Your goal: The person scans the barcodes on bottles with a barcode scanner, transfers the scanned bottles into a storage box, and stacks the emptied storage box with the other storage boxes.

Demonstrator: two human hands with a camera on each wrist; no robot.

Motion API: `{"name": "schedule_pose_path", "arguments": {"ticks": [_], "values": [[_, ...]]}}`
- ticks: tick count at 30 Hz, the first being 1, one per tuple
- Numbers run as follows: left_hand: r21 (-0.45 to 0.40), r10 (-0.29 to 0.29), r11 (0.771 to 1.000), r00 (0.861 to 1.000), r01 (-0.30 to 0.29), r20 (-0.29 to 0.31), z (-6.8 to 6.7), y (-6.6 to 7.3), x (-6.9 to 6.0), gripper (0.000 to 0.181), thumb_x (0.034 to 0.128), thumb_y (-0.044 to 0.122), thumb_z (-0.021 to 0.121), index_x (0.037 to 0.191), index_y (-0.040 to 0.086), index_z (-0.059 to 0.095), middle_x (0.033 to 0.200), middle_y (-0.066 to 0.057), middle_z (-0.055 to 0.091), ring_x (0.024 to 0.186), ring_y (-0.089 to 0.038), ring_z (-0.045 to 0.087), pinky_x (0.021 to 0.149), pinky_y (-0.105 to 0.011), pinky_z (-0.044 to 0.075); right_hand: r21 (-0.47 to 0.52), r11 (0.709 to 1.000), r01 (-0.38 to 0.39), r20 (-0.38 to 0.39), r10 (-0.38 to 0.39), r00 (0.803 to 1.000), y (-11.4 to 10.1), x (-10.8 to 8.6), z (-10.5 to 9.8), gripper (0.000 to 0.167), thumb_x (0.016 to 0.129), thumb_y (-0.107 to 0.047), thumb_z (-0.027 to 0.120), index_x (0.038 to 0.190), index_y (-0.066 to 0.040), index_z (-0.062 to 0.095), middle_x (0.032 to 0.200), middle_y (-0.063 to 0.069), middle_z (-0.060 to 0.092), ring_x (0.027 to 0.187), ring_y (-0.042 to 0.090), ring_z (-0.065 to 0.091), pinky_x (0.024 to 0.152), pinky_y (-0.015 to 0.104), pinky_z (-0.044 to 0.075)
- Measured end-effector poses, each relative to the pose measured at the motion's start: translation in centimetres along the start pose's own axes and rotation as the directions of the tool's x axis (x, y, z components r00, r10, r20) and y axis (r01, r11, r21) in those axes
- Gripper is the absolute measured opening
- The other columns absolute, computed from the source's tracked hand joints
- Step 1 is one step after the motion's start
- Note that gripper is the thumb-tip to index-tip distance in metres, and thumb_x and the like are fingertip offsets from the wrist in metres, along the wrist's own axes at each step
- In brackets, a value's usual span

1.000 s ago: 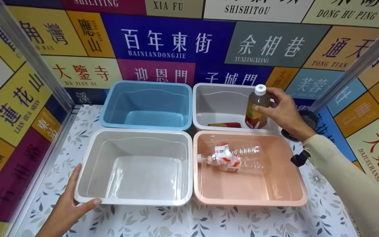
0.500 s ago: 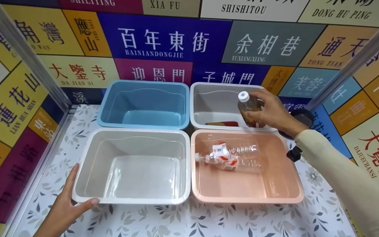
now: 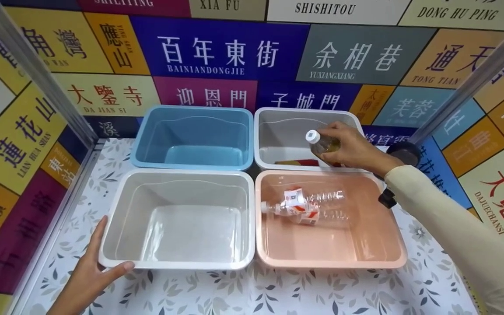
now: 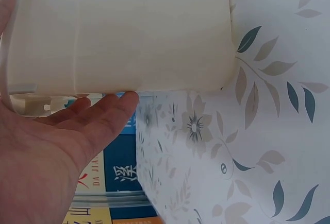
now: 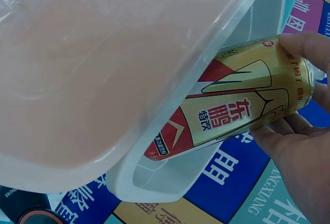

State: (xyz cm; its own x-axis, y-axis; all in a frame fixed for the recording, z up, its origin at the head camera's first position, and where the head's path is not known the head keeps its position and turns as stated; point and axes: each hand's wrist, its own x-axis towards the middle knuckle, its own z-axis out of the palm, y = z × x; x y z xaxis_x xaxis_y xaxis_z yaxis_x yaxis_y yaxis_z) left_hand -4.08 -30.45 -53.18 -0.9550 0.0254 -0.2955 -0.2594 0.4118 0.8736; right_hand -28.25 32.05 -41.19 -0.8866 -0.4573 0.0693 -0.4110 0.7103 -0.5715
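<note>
My right hand (image 3: 350,146) grips a drink bottle (image 5: 232,100) with a gold and red label and a white cap. It holds the bottle tilted, cap toward the left, over the back-right grey bin (image 3: 274,111); the label shows well in the right wrist view, while the bin's front rim hides its base. A red and yellow object (image 3: 298,162) lies inside that bin, partly hidden. At the front-left off-white bin (image 3: 190,264), my left hand (image 3: 83,275) lays its thumb on the front rim, and its straight fingers (image 4: 111,112) touch the side wall.
Clear plastic bottles (image 3: 293,201) with red and white labels lie in the front-right pink bin (image 3: 330,263). A blue bin (image 3: 195,167) stands at the back left. The leaf-patterned tabletop (image 3: 217,293) meets sign-covered walls. A dark round object (image 3: 403,153) sits beyond the right wrist.
My right hand has moved left and somewhat lower with the drink bottle, which has gone from nearly upright to tilted, its cap leftward. The left hand stays at the off-white bin.
</note>
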Motion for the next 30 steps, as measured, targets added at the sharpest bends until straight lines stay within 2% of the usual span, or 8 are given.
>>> {"name": "schedule_pose_path", "arguments": {"ticks": [4,6,13,19,22,30], "values": [[-0.001,0.016,1.0,1.0,-0.016,-0.001,0.0,0.0,0.0,0.128,0.0999,0.03,0.085,0.173,0.044,-0.019,0.183,-0.022,0.004,0.153,-0.052,0.038,0.118,-0.065,0.04,-0.046,0.998,0.036,0.022,-0.035,0.999,0.4,0.5,0.3,0.056,0.092,-0.002,0.086,0.146,-0.006,0.072,0.133,0.019,0.06,0.117,0.031,0.059,0.096,0.037,0.057],[-0.003,0.015,1.0,1.0,-0.015,-0.002,0.0,-0.1,0.1,0.128,0.0997,0.031,0.085,0.173,0.044,-0.019,0.183,-0.022,0.005,0.153,-0.052,0.038,0.118,-0.065,0.04,-0.062,0.997,0.046,0.03,-0.044,0.999,0.6,0.7,0.5,0.056,0.091,-0.001,0.085,0.145,-0.006,0.072,0.133,0.018,0.061,0.115,0.03,0.059,0.094,0.034,0.055],[-0.022,-0.008,1.0,1.0,0.008,0.005,0.0,-0.3,0.1,0.13,0.0985,0.031,0.086,0.173,0.043,-0.019,0.184,-0.02,0.002,0.156,-0.056,0.033,0.119,-0.068,0.037,-0.088,0.993,0.081,0.058,-0.076,0.995,1.3,0.9,1.0,0.059,0.088,0.001,0.085,0.146,-0.004,0.071,0.131,0.02,0.06,0.114,0.032,0.057,0.095,0.041,0.054],[-0.023,0.018,1.0,1.0,-0.018,-0.004,0.1,-0.2,0.1,0.128,0.0988,0.03,0.086,0.174,0.042,-0.017,0.184,-0.019,0.004,0.155,-0.056,0.035,0.118,-0.066,0.039,-0.079,0.99,0.114,0.086,-0.107,0.991,2.0,1.0,1.4,0.057,0.088,0.004,0.083,0.144,-0.004,0.072,0.131,0.021,0.059,0.115,0.031,0.055,0.094,0.037,0.053],[-0.025,0.034,0.999,0.999,-0.034,-0.007,0.1,-0.1,0.0,0.127,0.0991,0.03,0.085,0.175,0.041,-0.016,0.183,-0.019,0.006,0.154,-0.055,0.036,0.117,-0.066,0.04,-0.085,0.99,0.112,0.094,-0.104,0.99,2.3,1.1,1.7,0.056,0.088,0.004,0.083,0.143,-0.004,0.072,0.129,0.02,0.058,0.114,0.031,0.054,0.093,0.037,0.052],[-0.015,0.013,1.0,1.0,-0.014,-0.013,0.1,-0.1,0.0,0.129,0.0976,0.034,0.087,0.175,0.041,-0.016,0.184,-0.017,0.007,0.155,-0.055,0.036,0.117,-0.066,0.04,-0.083,0.994,0.077,0.116,-0.067,0.991,2.5,1.3,2.2,0.052,0.091,0.003,0.081,0.142,-0.002,0.072,0.13,0.022,0.059,0.115,0.034,0.056,0.097,0.046,0.055]]}}
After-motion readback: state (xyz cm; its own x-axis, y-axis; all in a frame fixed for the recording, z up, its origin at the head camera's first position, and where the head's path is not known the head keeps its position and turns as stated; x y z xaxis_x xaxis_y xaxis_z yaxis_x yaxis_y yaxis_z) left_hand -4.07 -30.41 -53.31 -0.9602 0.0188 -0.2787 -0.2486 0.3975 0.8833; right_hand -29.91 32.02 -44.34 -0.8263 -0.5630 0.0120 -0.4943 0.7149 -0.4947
